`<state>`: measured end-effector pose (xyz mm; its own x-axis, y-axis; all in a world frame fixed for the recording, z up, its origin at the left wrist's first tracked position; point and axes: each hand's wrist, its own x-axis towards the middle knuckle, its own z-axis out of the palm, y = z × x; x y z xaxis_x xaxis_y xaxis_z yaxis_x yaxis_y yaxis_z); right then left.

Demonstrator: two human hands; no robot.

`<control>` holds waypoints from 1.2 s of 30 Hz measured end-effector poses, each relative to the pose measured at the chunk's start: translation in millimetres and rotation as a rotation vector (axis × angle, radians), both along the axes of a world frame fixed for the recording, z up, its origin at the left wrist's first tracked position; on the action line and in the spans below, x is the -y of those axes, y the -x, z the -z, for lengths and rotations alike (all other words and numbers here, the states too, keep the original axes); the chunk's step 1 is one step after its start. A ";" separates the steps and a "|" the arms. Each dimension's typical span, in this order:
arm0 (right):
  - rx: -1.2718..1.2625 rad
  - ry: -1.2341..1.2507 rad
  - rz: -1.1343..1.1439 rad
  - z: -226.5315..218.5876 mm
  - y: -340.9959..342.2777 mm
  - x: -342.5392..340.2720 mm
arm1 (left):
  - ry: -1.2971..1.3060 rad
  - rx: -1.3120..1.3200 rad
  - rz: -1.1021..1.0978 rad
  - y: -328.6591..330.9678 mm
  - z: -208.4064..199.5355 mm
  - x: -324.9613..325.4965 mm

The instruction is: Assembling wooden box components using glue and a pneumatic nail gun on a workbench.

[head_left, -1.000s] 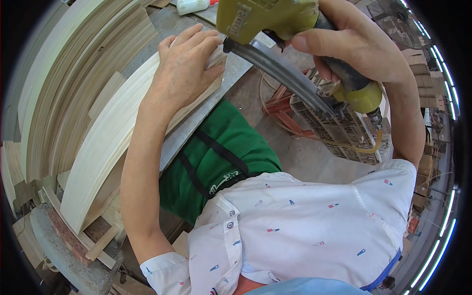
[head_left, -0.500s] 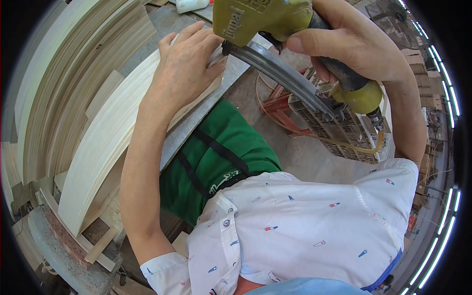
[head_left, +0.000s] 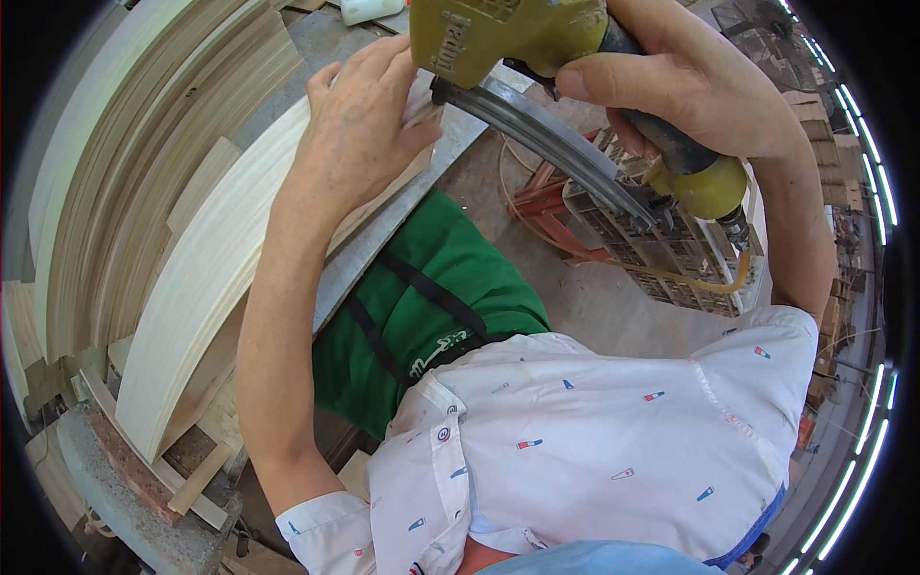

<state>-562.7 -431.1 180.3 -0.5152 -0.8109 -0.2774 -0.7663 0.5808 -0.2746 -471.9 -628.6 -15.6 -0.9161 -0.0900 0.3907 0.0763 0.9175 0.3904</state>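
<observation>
My right hand is wrapped round the black grip of a yellow-green air nail gun. The gun's long grey magazine slants down to the right. Its nose sits at the end of a curved stack of pale wooden strips, right beside my left hand; whether it touches the wood I cannot tell. My left hand is closed over that end of the stack, thumb on the near side and fingers over the far side. Some fingertips are hidden behind the gun.
More curved wooden strips lie stacked at the left on a grey metal table. A yellow air hose runs from the gun past a slatted crate and a red stool. A white bottle lies at the far edge.
The nail gun's head has shifted slightly left and up. My left hand's fingers have moved a little, and both hands keep their hold.
</observation>
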 end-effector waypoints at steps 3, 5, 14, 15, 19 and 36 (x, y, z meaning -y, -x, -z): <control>0.580 0.083 0.158 -19.0 20.9 15.5 | -0.101 -0.071 -0.027 1.9 0.4 1.1; 0.738 0.136 0.207 -19.9 24.1 18.1 | -0.159 -0.095 -0.048 2.1 -0.9 2.0; 0.303 0.055 0.004 2.1 37.5 30.3 | -0.276 -0.027 -0.080 0.8 -8.9 -0.4; 0.246 0.005 0.073 5.5 40.2 33.4 | -0.265 -0.037 -0.074 0.9 -9.1 -0.3; 0.382 0.109 -0.041 6.1 41.7 30.6 | -0.235 -0.053 -0.076 0.8 -8.4 -0.2; 0.532 0.129 -0.059 9.1 47.6 26.2 | -0.278 -0.042 -0.107 -0.9 -12.9 -3.8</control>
